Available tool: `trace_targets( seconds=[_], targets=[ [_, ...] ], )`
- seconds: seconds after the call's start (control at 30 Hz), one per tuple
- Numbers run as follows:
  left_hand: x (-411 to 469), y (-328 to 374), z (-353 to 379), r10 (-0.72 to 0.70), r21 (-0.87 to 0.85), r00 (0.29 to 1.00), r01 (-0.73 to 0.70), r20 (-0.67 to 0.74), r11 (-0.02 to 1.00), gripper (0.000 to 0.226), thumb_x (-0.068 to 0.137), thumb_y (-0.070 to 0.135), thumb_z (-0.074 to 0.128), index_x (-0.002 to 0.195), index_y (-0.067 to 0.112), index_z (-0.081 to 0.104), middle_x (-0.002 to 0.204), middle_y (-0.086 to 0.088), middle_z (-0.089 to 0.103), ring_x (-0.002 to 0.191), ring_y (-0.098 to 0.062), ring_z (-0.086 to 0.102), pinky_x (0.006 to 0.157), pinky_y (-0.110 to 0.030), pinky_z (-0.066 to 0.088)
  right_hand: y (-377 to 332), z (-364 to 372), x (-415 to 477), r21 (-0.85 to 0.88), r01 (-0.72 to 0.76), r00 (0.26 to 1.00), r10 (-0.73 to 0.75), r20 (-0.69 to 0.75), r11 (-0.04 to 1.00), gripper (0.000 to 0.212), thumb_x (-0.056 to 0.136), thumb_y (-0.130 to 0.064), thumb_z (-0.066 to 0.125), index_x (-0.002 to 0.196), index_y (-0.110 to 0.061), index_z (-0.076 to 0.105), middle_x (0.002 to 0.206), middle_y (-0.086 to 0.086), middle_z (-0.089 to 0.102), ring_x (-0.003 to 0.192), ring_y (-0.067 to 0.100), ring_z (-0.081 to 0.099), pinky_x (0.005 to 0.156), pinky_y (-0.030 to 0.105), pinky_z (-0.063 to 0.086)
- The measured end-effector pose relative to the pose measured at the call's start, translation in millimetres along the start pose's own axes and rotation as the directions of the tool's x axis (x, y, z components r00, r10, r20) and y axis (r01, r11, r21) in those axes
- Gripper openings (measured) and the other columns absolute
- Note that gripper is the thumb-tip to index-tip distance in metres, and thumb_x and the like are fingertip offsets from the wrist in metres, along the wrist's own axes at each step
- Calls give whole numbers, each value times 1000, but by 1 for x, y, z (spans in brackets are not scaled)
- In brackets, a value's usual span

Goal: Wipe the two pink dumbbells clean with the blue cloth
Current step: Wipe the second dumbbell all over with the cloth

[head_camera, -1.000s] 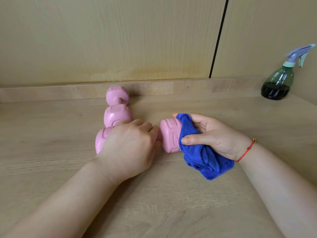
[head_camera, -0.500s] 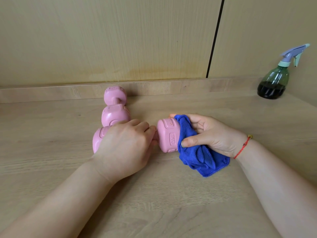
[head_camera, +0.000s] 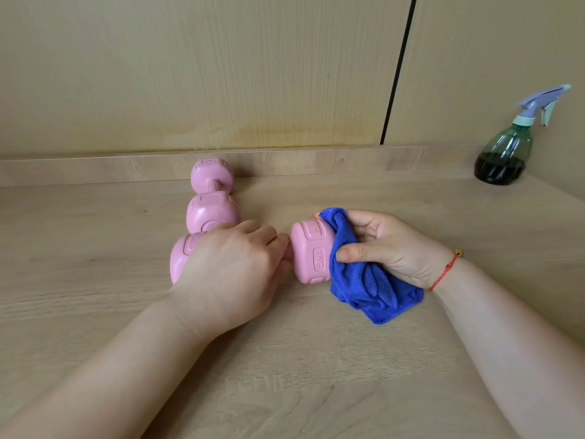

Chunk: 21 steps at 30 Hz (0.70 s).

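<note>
The left hand (head_camera: 231, 274) clenches the handle of the nearer pink plastic dumbbell (head_camera: 311, 258) on the pale wooden tabletop (head_camera: 95, 248); the right hand (head_camera: 395, 248) pinches a bunched blue microfibre cloth (head_camera: 364, 280) against its right end. Just beyond the left knuckles lies the second pink dumbbell (head_camera: 212, 210)

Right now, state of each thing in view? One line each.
near dumbbell, lying crosswise on table, held at its middle
far dumbbell, lying on table, pointing away
cloth, bunched, pressed on near dumbbell's right end
left hand, curled over near dumbbell's middle
right hand, grips cloth
spray bottle, upright, part full of dark liquid
</note>
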<state>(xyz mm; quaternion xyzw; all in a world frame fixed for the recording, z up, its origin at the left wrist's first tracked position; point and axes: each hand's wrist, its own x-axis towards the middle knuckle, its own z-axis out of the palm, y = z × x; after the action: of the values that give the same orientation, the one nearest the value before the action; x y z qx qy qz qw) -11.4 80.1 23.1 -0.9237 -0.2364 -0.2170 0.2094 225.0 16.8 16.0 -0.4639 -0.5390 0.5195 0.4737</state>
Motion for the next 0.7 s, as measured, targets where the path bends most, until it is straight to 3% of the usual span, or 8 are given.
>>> trace_targets(
  seconds=[0.17, 0.27, 0.37, 0.53, 0.7],
  targets=[
    [-1, -2, 2, -23, -16, 1000, 23, 0, 1000, 26, 87, 34, 47, 76, 17, 63, 65, 2, 54, 59, -25, 52, 45, -33, 41, -1, 2, -1, -26, -1, 1000, 0, -28, 1000, 47, 74, -8, 73, 118, -24, 66, 118, -2, 70, 108, 11, 64, 89, 26, 53],
    [0, -1, 3, -23, -11, 1000, 23, -7, 1000, 26, 88, 34, 47, 76, 16, 63, 64, 2, 54, 58, -25, 52, 45, -33, 40, -1, 11, -1, 8, 16, 995, -15, -95, 1000, 33, 80, -18, 76, 113, -19, 69, 102, 0, 71, 94, 12, 65, 85, 31, 55],
    [0, -1, 3, -19, 12, 1000, 19, -17, 1000, 25, 88, 33, 49, 77, 16, 63, 64, 1, 53, 57, -25, 51, 46, -31, 36, -1, 16, -1, 27, 40, 990, -36, -136, 999, 35, 79, -20, 73, 112, -11, 68, 93, 2, 69, 85, 15, 65, 79, 32, 54],
    [-3, -2, 0, -38, 18, 999, 38, -1, 999, 18, 85, 30, 55, 79, 16, 64, 66, 2, 53, 59, -24, 51, 51, -28, 21, -4, 13, -3, 3, 50, 992, -49, -116, 999, 47, 71, -6, 76, 117, -13, 67, 119, 12, 68, 106, 19, 66, 96, 32, 52],
    [-4, 0, -3, -14, 59, 1000, 16, -25, 998, 18, 85, 28, 57, 76, 15, 65, 65, 0, 53, 57, -25, 50, 50, -27, 21, -8, 15, -7, -140, 85, 992, -97, -80, 986, 54, 66, -5, 80, 117, -19, 65, 117, 5, 67, 105, 13, 64, 87, 24, 52]
  ],
)
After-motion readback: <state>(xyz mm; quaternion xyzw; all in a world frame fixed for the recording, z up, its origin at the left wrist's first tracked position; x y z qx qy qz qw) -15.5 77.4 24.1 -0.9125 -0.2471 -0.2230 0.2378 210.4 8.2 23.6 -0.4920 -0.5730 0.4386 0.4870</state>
